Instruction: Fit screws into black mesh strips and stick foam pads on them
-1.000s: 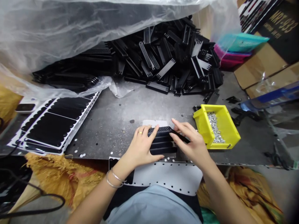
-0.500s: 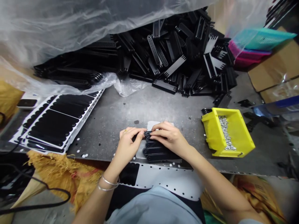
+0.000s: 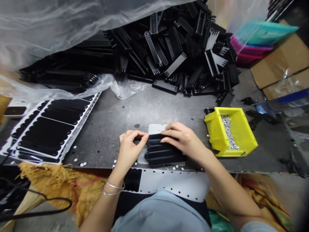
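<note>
My black strips (image 3: 163, 154) lie stacked near the worktop's (image 3: 108, 135) front edge, my right hand (image 3: 184, 140) pressed flat on them, my left hand (image 3: 129, 149) pinched together, now drawn just clear

nothing is readable in this view: no lettering, numbers, brand marks or signs are coming through clearly on anything showing.

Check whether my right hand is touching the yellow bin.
Apart: the head view shows the right hand short of the yellow plastic bin, with grey metal tabletop showing between them.
</note>
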{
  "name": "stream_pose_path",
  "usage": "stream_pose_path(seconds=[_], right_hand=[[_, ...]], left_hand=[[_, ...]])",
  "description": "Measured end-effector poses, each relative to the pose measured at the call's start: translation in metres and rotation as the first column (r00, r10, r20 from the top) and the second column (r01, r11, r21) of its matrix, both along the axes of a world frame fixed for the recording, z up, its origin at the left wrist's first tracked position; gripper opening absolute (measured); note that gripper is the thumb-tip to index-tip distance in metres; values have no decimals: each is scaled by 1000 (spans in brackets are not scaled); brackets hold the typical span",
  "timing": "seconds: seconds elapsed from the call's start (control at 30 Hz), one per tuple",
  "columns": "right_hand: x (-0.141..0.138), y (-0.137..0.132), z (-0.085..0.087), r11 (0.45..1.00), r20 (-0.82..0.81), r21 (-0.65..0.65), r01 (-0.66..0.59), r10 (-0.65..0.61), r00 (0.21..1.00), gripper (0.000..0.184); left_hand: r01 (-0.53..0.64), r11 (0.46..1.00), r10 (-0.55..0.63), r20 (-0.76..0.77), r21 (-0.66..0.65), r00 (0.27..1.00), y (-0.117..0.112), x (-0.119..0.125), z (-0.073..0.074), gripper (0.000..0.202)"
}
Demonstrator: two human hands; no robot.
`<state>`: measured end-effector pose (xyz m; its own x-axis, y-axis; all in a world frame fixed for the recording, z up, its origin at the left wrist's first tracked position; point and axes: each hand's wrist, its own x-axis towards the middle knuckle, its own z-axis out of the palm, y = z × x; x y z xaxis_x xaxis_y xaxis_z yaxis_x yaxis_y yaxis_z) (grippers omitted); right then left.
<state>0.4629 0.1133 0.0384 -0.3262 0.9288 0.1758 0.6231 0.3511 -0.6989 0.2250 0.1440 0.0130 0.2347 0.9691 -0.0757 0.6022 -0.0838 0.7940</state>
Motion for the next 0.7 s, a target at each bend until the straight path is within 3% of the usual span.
stream_pose_path(seconds=[0.1, 0.17, 0.33, 0.57, 0.63, 0.7], right_hand=[[23, -6, 4, 984, -97, -136, 119, -133, 986, 13], [31, -7, -1, 976, -164, -149, 159, -183, 969, 13], [32, -5, -14, 981, -233, -111, 160, -182, 955, 15], [35, -6, -16, 991, -227, -92, 97, -115, 967, 17], [40, -9, -17, 989, -163, -44, 141, -147, 976, 16], [44, -17, -16, 965, -88, 37, 258, -254, 963, 19]], left_hand=[[18, 1000, -18, 6, 5, 1000, 2, -1, -1, 21], [23, 1000, -24, 10, 9, 1000, 4, -2, -2, 21], [30, 999, -31, 18, 22, 999, 5, -3, -2, 23], [35, 998, -35, -2, 59, 999, 6, -1, -4, 23], [45, 996, -44, -24, 72, 999, 5, -3, -4, 25], [57, 992, -50, -63, 108, 997, 2, -7, -3, 28]])
